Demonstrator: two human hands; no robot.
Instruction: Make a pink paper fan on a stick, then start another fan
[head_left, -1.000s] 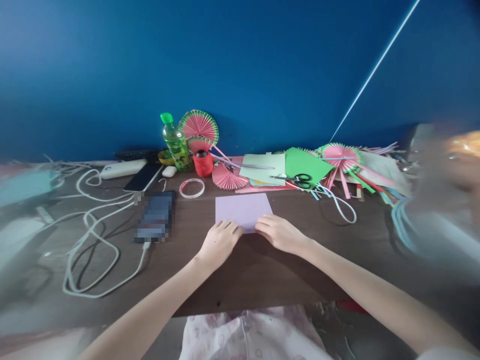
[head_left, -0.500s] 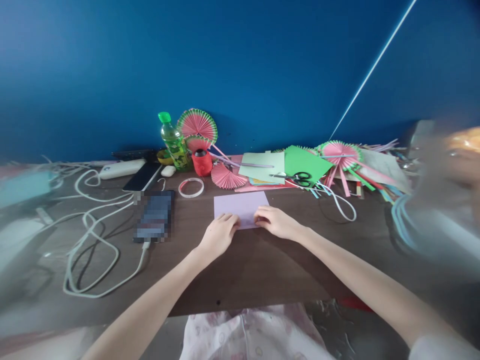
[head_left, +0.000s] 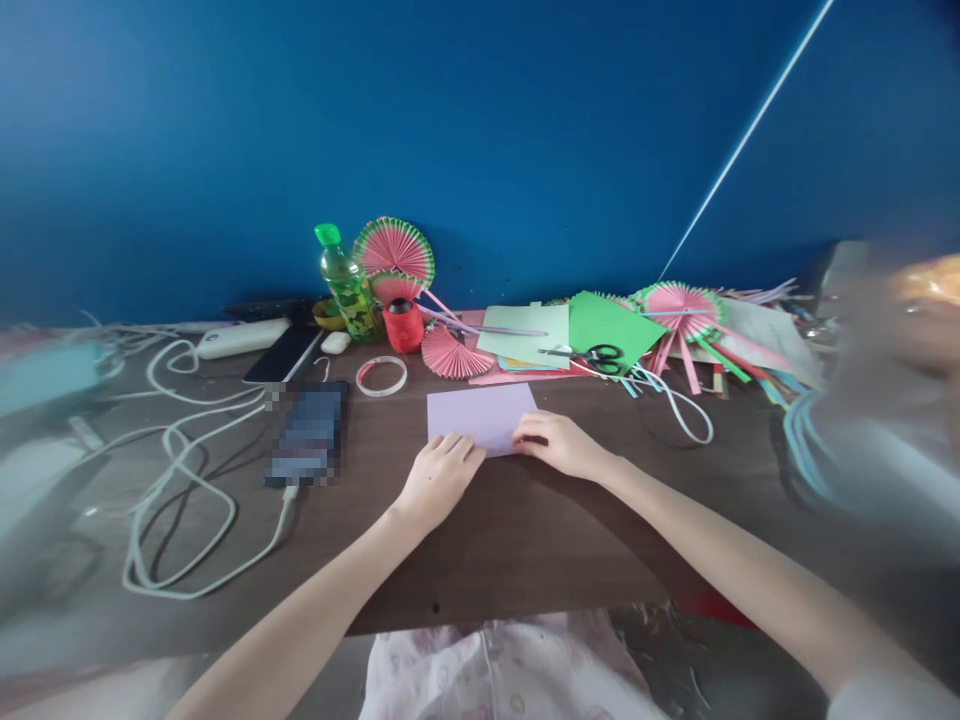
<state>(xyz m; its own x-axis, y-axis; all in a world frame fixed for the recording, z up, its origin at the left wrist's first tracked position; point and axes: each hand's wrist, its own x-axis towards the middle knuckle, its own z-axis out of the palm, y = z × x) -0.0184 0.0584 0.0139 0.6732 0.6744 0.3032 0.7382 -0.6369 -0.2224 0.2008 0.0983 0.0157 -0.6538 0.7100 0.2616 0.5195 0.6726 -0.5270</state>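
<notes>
sheet [head_left: 484,410] on table [head_left: 517,560] | phone [head_left: 311,430] left of sheet | scissors [head_left: 606,358] behind, right

Right hand [head_left: 564,445] shifted forward, fingers [head_left: 531,421] more curled

No readable text, brand or number anywhere. Green-capped bottle [head_left: 347,290], left of centre: patterned wrap, any lettering too small. Plugged-in phone [head_left: 309,435], left part of frame: screen pixelated, illegible. White device [head_left: 244,338], farther back on table [head_left: 525,560]: faint mark, undecipherable.
</notes>
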